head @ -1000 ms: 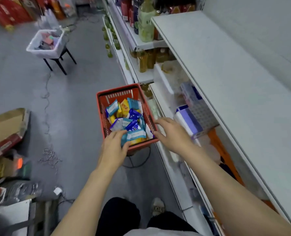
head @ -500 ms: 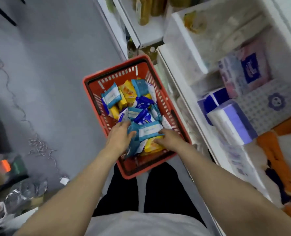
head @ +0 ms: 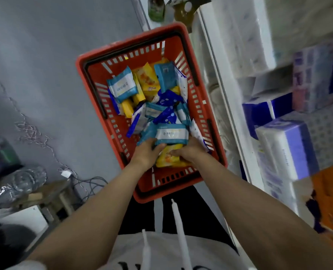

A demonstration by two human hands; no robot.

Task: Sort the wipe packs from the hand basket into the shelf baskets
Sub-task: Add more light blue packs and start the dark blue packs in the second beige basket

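Note:
The red hand basket [head: 217, 152] stands on the floor in front of me. It holds several wipe packs: light blue [head: 122, 87], yellow [head: 148, 79] and dark blue [head: 166, 116]. Both hands are inside its near end. My left hand [head: 146, 152] curls around the lower left corner of a light blue wipe pack [head: 171, 134]. My right hand [head: 190, 151] has its thumb on a yellow wipe pack [head: 167, 159], and its fingers are hidden under the light blue one. The hands almost touch.
A white shelf edge [head: 229, 106] runs right beside the basket. On the shelf lie a white and purple tissue pack [head: 286, 149], a blue box [head: 263, 112] and orange goods [head: 327, 191]. Cables [head: 87, 184] and clutter lie on the grey floor at left.
My view has dropped down over the basket. Both hands went from its near rim into the packs and closed in at the near end.

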